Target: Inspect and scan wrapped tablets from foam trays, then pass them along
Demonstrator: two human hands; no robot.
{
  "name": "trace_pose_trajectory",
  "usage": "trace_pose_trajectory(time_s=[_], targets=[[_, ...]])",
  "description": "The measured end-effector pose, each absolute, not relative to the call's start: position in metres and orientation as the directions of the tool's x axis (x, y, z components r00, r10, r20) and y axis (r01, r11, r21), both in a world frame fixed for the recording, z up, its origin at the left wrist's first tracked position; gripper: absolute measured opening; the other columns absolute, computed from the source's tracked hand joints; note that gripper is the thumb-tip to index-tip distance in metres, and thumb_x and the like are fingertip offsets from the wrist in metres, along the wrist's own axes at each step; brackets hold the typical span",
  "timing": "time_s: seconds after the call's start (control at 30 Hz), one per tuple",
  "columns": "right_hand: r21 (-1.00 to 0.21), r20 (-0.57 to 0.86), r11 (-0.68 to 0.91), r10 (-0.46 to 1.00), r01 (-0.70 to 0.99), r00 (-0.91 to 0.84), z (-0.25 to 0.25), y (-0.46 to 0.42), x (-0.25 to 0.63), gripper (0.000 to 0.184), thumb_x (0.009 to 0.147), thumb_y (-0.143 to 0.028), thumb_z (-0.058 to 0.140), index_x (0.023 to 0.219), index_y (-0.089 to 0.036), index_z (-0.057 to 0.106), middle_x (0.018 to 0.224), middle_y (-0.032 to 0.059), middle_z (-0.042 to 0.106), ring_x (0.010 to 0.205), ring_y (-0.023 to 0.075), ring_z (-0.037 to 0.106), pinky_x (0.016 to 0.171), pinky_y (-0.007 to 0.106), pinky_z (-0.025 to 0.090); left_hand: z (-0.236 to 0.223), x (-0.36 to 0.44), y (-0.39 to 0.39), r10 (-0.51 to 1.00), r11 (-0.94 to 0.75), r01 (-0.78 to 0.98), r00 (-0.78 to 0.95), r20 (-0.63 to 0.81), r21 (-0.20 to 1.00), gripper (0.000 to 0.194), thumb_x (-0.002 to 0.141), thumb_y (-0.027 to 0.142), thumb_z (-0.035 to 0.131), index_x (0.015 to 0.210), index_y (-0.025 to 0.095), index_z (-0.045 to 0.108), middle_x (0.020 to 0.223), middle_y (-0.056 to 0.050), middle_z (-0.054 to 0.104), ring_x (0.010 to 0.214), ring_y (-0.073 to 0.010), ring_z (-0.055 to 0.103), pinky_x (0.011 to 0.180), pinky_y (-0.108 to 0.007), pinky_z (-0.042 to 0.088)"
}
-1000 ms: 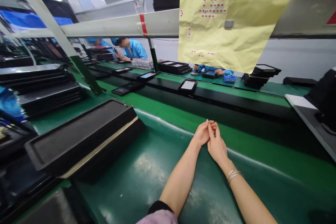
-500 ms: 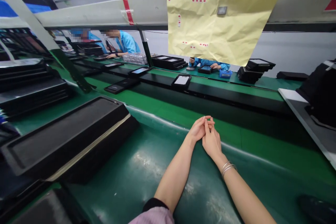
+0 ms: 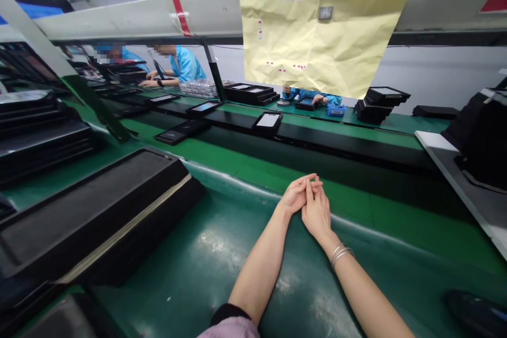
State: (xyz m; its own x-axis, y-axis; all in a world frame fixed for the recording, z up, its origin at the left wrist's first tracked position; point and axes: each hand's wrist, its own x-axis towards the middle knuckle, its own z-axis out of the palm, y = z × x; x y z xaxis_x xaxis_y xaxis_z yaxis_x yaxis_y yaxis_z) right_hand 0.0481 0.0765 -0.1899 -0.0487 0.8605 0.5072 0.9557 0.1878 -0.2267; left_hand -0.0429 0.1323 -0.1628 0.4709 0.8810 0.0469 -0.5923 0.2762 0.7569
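Green bench [image 3: 186, 285] — left hand [image 3: 295, 195] and right hand [image 3: 318, 214] rest together, touching, at its far edge; black trays [image 3: 130, 207] stack toward its left.

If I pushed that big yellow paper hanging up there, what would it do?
The yellow paper would probably bend easily: it's creased, and its lower edge hangs below the beam. It's likely light, since it looks thin.
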Motion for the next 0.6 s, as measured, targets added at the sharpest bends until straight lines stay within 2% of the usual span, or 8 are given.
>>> trace_pose_trajectory(time_s=[0.13, 0.33, 0.47, 0.6], targets=[[-0.214, 0.511, 0.157, 0.859, 0.964, -0.026, -0.185, 0.073, 0.046, 0.060, 0.086, -0.010, 0.043, 0.146, -0.015, 0.035, 0.152, 0.0204, 0.028, 0.140, 0.0407, 0.020, 0.105, 0.056, 0.033, -0.165, -0.043, 0.132, 0.873, 0.290, -0.588, 0.486, 0.043, 0.755, 0.024, 0.090, 0.033, 0.058, 0.104, 0.013, 0.062, 0.098, -0.006, 0.066, 0.079, -0.0151, 0.063, 0.075, -0.035, 0.054], [-0.185, 0.509, 0.133, 0.860, 0.974, -0.021, -0.180, 0.070, 0.046, 0.065, 0.083, -0.011, 0.046, 0.146, -0.018, 0.035, 0.153, 0.0166, 0.027, 0.143, 0.0388, 0.013, 0.108, 0.059, 0.026, -0.175, -0.043, 0.137, 0.877, 0.317, -0.620, 0.479, 0.027, 0.718, 0.022, 0.091, 0.033, 0.058, 0.100, 0.013, 0.061, 0.094, -0.004, 0.064, 0.077, -0.0144, 0.062, 0.071, -0.033, 0.054], [-0.163, 0.499, 0.152, 0.865, 0.975, -0.051, -0.178, 0.071, 0.047, 0.068, 0.081, -0.012, 0.049, 0.147, -0.024, 0.034, 0.155, 0.0128, 0.023, 0.143, 0.0384, 0.013, 0.109, 0.060, 0.024, -0.176, -0.042, 0.141, 0.886, 0.333, -0.664, 0.463, 0.019, 0.670, 0.033, 0.091, 0.043, 0.054, 0.104, 0.014, 0.061, 0.102, -0.007, 0.065, 0.090, -0.0187, 0.063, 0.082, -0.040, 0.052], [-0.124, 0.485, 0.218, 0.864, 0.968, -0.133, -0.176, 0.071, 0.047, 0.068, 0.081, -0.010, 0.049, 0.144, -0.029, 0.038, 0.155, 0.0070, 0.025, 0.142, 0.0365, 0.018, 0.111, 0.060, 0.018, -0.169, -0.042, 0.138, 0.840, 0.403, -0.648, 0.543, 0.021, 0.646, 0.053, 0.092, 0.057, 0.041, 0.114, 0.012, 0.061, 0.117, -0.015, 0.065, 0.112, -0.0267, 0.059, 0.100, -0.048, 0.042]])
